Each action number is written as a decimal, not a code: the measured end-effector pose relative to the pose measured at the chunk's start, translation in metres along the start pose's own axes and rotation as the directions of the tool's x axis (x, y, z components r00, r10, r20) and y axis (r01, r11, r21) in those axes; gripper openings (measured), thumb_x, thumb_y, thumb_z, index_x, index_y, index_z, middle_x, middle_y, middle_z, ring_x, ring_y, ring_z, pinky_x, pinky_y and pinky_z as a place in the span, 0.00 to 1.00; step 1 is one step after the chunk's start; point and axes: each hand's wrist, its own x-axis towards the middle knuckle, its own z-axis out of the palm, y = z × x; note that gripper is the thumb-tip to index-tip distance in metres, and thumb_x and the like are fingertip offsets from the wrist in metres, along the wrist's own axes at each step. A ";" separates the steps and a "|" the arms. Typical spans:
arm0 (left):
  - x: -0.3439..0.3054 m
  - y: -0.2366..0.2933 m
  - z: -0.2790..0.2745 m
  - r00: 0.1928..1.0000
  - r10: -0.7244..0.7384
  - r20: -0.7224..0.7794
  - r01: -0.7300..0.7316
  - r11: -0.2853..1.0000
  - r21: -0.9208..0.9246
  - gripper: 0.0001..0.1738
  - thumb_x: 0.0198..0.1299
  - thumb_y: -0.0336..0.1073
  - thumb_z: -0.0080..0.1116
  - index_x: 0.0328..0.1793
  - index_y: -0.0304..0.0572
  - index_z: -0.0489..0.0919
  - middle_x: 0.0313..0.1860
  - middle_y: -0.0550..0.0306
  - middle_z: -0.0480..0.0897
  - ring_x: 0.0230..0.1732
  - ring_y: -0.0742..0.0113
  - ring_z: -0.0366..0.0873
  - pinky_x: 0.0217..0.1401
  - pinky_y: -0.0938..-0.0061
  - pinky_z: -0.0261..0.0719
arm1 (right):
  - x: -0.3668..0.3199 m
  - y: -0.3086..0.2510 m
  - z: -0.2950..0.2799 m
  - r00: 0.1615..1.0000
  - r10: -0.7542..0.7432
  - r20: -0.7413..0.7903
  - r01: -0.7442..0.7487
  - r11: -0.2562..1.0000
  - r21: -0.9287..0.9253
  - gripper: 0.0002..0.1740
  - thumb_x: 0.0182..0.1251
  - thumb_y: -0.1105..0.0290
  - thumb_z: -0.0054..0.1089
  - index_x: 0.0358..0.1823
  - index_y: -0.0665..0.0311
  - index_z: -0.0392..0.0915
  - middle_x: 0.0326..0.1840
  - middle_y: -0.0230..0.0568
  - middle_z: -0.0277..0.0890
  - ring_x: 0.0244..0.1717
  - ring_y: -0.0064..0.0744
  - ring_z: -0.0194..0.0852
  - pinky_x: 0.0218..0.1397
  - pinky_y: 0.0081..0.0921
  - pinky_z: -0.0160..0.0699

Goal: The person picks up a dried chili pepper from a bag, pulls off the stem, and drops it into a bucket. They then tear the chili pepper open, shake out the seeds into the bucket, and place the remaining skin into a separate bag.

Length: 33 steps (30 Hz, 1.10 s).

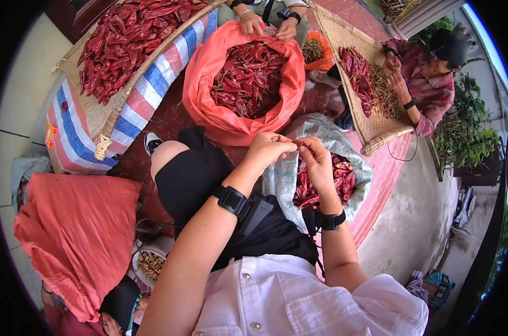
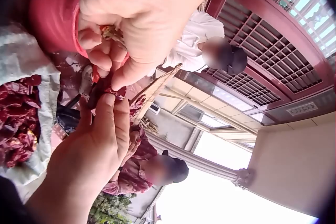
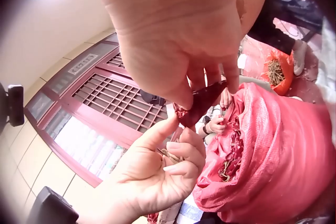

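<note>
My head view looks forward and down at the red sack [image 1: 200, 103]; nearer, both wrist views look past my fingers [image 2: 106, 120], the right sharing that sack with the head view.

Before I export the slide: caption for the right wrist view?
Left hand and right hand pinch a red chili, an open red sack behind.
</note>
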 end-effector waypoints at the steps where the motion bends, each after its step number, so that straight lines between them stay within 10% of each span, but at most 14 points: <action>1: 0.000 -0.001 0.000 1.000 0.000 -0.001 0.000 1.000 -0.001 0.09 0.48 0.35 0.62 0.33 0.38 0.80 0.24 0.66 0.77 0.21 0.82 0.69 0.20 0.87 0.62 | 0.000 -0.002 0.000 1.000 0.000 0.001 0.000 1.000 0.000 0.08 0.57 0.80 0.50 0.38 0.69 0.76 0.35 0.41 0.73 0.39 0.32 0.70 0.44 0.22 0.67; 19: 0.001 -0.014 -0.002 1.000 -0.014 -0.020 0.014 1.000 -0.001 0.05 0.46 0.31 0.58 0.26 0.37 0.79 0.22 0.62 0.78 0.21 0.80 0.70 0.20 0.85 0.60 | 0.004 -0.018 0.011 0.985 -0.170 -0.016 0.162 0.958 -0.235 0.07 0.51 0.83 0.52 0.30 0.68 0.77 0.28 0.45 0.73 0.33 0.43 0.71 0.38 0.29 0.70; 25: 0.000 -0.008 -0.005 0.999 -0.023 0.041 0.030 0.984 -0.177 0.05 0.47 0.30 0.58 0.30 0.36 0.78 0.24 0.61 0.77 0.22 0.79 0.71 0.21 0.86 0.62 | 0.005 -0.005 0.003 0.981 0.192 0.022 -0.191 0.950 0.245 0.09 0.62 0.76 0.49 0.40 0.71 0.76 0.34 0.36 0.78 0.35 0.19 0.71 0.36 0.18 0.69; 33: -0.003 0.000 -0.005 0.997 -0.064 0.043 0.073 0.966 -0.248 0.06 0.49 0.32 0.58 0.32 0.37 0.78 0.26 0.62 0.77 0.23 0.80 0.71 0.22 0.87 0.63 | 0.002 0.000 -0.001 0.958 0.286 -0.004 -0.265 0.893 0.364 0.10 0.61 0.75 0.49 0.41 0.70 0.77 0.33 0.33 0.77 0.33 0.18 0.69 0.36 0.15 0.66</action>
